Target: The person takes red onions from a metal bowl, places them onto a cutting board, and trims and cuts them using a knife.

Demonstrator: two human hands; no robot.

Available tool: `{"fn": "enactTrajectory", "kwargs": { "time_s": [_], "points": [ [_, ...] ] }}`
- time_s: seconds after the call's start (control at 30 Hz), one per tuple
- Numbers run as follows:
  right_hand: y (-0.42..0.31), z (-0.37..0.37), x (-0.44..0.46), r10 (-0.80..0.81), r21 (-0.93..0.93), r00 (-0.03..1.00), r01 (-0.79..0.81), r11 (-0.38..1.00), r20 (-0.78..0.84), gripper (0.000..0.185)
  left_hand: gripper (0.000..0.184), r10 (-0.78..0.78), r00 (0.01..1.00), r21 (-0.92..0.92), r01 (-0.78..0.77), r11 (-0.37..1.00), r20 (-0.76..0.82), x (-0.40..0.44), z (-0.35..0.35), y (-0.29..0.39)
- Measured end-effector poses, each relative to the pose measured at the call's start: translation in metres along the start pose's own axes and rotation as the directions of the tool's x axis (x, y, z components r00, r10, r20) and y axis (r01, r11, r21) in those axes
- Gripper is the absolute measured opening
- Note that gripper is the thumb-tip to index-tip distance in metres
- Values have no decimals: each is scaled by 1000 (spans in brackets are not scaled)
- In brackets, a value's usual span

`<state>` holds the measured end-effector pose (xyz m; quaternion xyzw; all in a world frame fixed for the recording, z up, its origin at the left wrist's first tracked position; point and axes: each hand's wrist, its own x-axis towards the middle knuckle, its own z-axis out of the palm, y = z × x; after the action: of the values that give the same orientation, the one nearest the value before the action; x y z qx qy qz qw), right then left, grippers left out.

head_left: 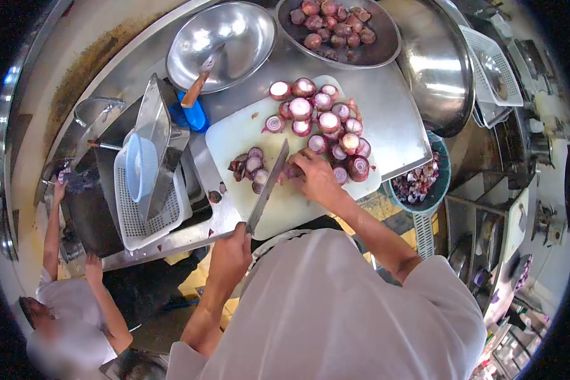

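My left hand (pixel 232 252) is closed round the handle of a large knife (pixel 268 182), whose blade slants up over the white cutting board (pixel 234 136). Under the bent fingers of my right hand (pixel 316 179), just right of the blade, a red onion (pixel 292 170) is held against the board. Left of the blade lie small cut onion pieces (pixel 254 164). Several red onions with their ends cut off (pixel 329 122) are spread over the board's upper right part, beyond my right hand.
Behind the board stand a steel bowl (pixel 247 38) and a bowl of whole onions (pixel 386 47). A wooden-handled tool (pixel 195 89) rests at the first. Left are a white basket (pixel 132 223) and a co-worker (pixel 82 304); right, a bin of peelings (pixel 446 180).
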<state>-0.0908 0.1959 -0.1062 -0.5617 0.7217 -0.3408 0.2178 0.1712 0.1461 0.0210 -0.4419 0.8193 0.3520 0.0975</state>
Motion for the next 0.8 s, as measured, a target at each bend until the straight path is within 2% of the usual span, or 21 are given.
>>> {"fn": "enactTrajectory", "kwargs": {
  "time_s": [0.27, 0.33, 0.4, 0.47, 0.57, 0.63, 0.67, 0.77, 0.8],
  "points": [
    [2, 5, -1, 33, 6, 999, -33, 999, 14, 46, 34, -27, 997, 69, 22, 997, 72, -3, 12, 5],
    [-2, 5, -1, -20, -32, 1000, 20, 999, -8, 47, 35, -36, 995, 82, 28, 996, 89, 19, 38, -4],
    [-5, 4, -2, -22, -17, 1000, 22, 1000, -14, 45, 26, 60, 997, 2, -60, 998, -57, 46, 73, -21],
    [-4, 1, -5, -23, -12, 1000, 23, 1000, -17, 43, 27, 56, 997, -3, -57, 998, -61, 53, 71, -20],
    [-2, 4, -15, 36, 41, 997, -38, 998, 62, 47, 28, 28, 999, -34, -30, 999, -44, 53, 75, -27],
    [-6, 5, -13, 102, -96, 991, -94, 991, 87, 51, 29, 9, 999, -49, -11, 999, -33, 49, 72, -35],
    [-8, 5, -12, 102, -96, 991, -93, 991, 89, 51, 30, 21, 999, -66, -23, 998, -44, 46, 70, -38],
    [-7, 5, -8, 173, -3, 980, -173, 985, 102, 50, 30, 18, 998, -107, -25, 994, -62, 42, 67, -45],
    [-5, 10, -8, 120, 218, 993, -118, 969, 7, 47, 30, 1, 998, -129, -10, 992, -69, 40, 68, -47]
  ]
}}
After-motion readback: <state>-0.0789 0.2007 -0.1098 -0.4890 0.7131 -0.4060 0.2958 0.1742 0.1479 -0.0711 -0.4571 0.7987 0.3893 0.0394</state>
